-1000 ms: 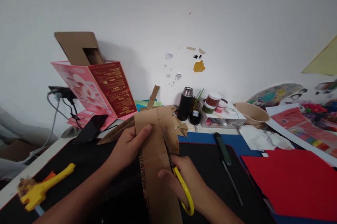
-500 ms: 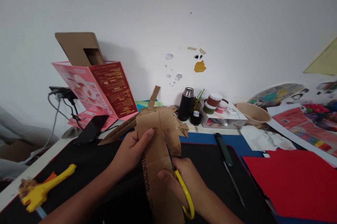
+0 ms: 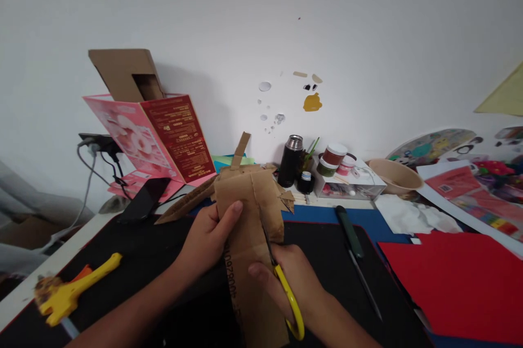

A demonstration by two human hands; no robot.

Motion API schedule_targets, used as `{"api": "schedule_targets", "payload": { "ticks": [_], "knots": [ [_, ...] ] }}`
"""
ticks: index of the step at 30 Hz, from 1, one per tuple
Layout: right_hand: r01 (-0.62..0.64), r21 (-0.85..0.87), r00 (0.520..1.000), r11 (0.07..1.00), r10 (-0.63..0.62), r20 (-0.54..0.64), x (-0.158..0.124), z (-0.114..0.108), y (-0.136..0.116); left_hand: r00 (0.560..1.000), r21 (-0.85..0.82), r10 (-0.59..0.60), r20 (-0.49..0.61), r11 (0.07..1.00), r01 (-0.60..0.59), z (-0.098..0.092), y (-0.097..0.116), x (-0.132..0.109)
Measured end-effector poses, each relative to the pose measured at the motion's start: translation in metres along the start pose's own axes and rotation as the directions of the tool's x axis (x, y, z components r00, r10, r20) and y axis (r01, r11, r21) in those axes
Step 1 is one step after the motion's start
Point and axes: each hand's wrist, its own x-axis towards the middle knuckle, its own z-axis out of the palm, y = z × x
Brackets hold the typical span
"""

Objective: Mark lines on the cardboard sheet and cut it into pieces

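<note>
Head view: brown cardboard strip (image 3: 248, 244) pinched by left hand (image 3: 210, 233), long axis nearward past right hand (image 3: 300, 277), wrapped round yellow-handled scissors (image 3: 293, 300).

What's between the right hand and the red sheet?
Head view: a green-handled tool with a long, thin metal shaft, lying on the black mat between the right hand and the red sheet.

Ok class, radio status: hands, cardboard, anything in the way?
Left hand gripping flat brown cardboard strip. Right hand holding yellow-handled scissors, set in the cut. No blockage visible.
</note>
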Motion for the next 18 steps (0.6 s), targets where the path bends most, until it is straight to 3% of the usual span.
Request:
{"api": "schedule_targets", "payload": {
  "ticks": [18],
  "knots": [
    [0.016,-0.007,1.000,1.000,-0.016,-0.022,-0.0007,0.0033,0.0013,0.999,-0.043,0.000,-0.051,0.999,-0.002,0.0051,0.0012,-0.0015]
  ]
}}
